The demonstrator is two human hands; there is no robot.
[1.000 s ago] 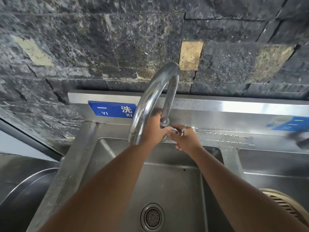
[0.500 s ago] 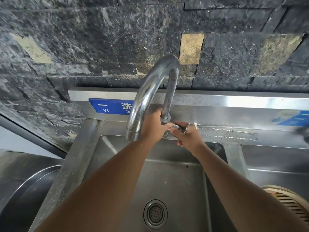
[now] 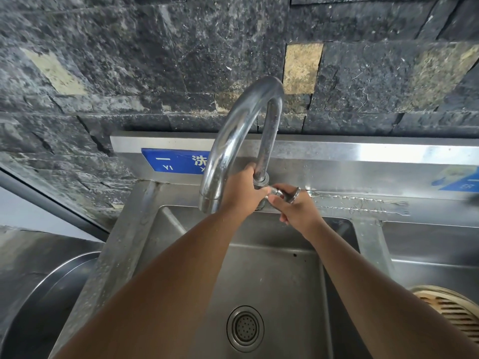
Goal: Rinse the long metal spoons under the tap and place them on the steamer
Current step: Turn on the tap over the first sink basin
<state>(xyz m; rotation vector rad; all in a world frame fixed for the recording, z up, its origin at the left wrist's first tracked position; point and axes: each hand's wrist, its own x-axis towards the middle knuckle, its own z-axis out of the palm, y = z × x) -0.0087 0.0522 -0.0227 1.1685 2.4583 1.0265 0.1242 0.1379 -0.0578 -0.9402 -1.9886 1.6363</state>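
Note:
A curved chrome tap [image 3: 233,141] rises over the steel sink [image 3: 272,275], with no water visible at its spout. My left hand [image 3: 242,196] is wrapped around the foot of the tap. Just to its right, my right hand [image 3: 294,208] pinches the small metal tap handle [image 3: 285,194]. Two long thin metal spoons [image 3: 363,204] with twisted stems lie side by side on the sink's back ledge, to the right of my right hand and apart from it. Part of the round slatted steamer [image 3: 451,310] shows at the lower right edge.
The drain strainer [image 3: 245,329] sits at the bottom of the basin. A second basin [image 3: 430,244] lies to the right behind the steamer. A large steel pot rim [image 3: 51,281] stands at the lower left. A dark stone wall rises behind, with a blue label [image 3: 176,161].
Both hands have stayed at the foot of the tap. My right fingers have shifted slightly on the handle, and my head has tilted a little. The spoons have not moved.

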